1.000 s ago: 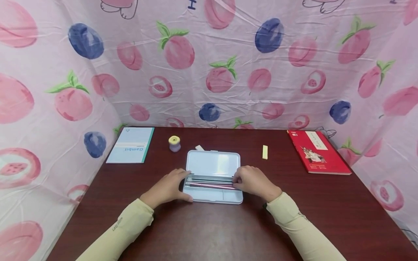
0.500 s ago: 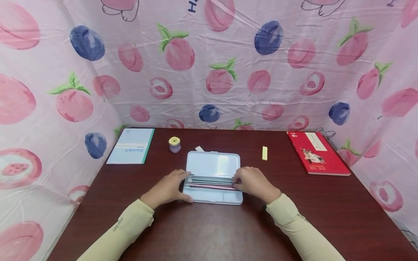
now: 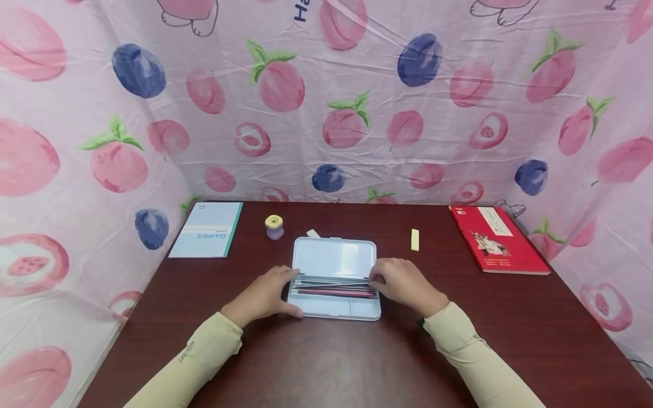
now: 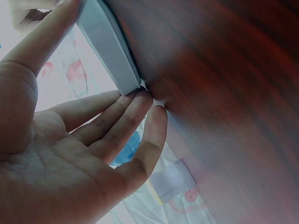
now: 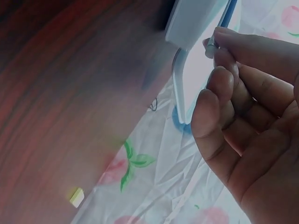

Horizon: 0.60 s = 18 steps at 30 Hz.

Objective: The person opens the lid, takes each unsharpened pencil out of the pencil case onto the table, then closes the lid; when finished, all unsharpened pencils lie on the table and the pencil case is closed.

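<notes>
I saw the open pencil case [image 3: 334, 258] lying mid-table. My left hand [image 3: 265, 294] rested against its left end, fingers straight and relaxed. My right hand [image 3: 403, 283], at the case's right end, pinched the tips of the pencils [image 3: 331, 286] lying inside it.

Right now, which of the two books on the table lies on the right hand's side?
The red book, at the table's far right corner; the pale blue one lies at the far left.
</notes>
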Each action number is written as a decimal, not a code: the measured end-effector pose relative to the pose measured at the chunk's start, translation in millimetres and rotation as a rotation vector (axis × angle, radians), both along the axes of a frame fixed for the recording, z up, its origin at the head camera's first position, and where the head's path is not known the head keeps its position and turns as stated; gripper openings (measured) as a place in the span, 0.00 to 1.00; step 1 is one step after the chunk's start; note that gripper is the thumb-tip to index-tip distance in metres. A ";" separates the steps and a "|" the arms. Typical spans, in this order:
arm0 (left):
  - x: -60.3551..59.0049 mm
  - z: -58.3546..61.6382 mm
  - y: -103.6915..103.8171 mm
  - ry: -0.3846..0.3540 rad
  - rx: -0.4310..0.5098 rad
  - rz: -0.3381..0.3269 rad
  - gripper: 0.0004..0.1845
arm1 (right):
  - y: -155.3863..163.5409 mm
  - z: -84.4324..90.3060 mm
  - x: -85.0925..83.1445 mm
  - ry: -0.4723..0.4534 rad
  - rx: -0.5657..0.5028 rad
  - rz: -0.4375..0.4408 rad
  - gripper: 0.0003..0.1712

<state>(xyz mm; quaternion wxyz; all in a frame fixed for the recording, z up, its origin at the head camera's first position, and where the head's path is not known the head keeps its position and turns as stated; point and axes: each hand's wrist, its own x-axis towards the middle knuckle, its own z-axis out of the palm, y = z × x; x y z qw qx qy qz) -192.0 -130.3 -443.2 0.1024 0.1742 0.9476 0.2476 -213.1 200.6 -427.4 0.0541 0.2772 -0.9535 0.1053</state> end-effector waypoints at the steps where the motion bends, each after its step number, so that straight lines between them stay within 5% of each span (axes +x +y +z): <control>1: 0.0 -0.4 0.3 -0.001 0.001 0.000 0.53 | 2.0 -0.2 0.1 0.012 0.003 0.002 0.06; 18: 0.6 -1.5 1.0 0.001 0.009 0.000 0.53 | 45.9 -10.8 2.9 0.071 -0.008 -0.020 0.10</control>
